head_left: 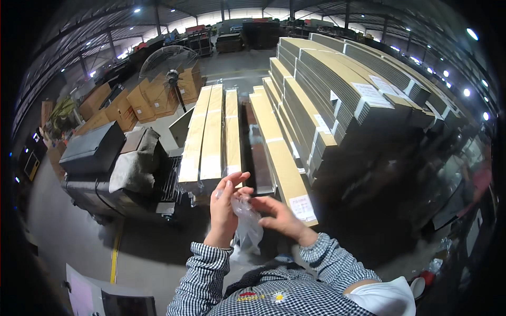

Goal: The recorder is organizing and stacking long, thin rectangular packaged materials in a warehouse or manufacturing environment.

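A clear, crumpled plastic bag (246,226) hangs in front of my body. My left hand (225,208) is at its upper end, palm turned inward, with fingers bent around the plastic. From the right side my right hand (283,218) reaches to the bag, its fingertips closed on the top edge. The lower part of the bag hangs loose between my wrists. Whatever may be inside the bag cannot be made out. Just beyond my hands lie long flat cardboard cartons (211,142).
Tall stacks of strapped flat cardboard (337,79) rise on the right. One long labelled carton (282,152) reaches close to my right hand. At left stand a dark machine (95,152) with a grey cloth (132,171), a pedestal fan (171,76) and brown boxes (153,97).
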The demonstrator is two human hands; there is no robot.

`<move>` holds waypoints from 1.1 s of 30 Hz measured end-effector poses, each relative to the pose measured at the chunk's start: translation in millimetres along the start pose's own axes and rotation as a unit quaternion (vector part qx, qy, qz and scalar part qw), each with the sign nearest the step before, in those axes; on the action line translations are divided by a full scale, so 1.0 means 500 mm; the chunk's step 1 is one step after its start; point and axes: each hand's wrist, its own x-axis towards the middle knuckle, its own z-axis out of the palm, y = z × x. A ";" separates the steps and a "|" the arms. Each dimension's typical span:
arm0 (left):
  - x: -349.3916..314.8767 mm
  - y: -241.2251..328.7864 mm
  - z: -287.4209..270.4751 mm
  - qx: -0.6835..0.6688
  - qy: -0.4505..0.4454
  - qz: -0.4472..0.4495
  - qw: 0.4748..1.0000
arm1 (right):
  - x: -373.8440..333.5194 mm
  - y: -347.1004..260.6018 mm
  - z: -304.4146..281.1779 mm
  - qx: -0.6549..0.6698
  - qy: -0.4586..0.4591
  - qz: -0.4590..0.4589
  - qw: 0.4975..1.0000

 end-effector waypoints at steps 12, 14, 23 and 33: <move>-0.029 -0.152 -0.052 0.041 0.037 -0.076 0.996 | -0.081 0.080 -0.187 -0.423 0.345 -0.133 0.827; -0.039 -0.188 -0.070 0.028 0.052 -0.093 0.994 | -0.134 0.157 -0.292 -0.461 0.392 0.013 0.796; -0.011 -0.208 -0.027 0.030 0.058 -0.117 0.991 | -0.201 0.348 -0.215 0.302 0.402 0.172 0.847; 0.039 -0.119 0.004 0.037 0.095 -0.030 0.994 | -0.048 0.105 -0.228 -0.332 0.313 -0.082 0.886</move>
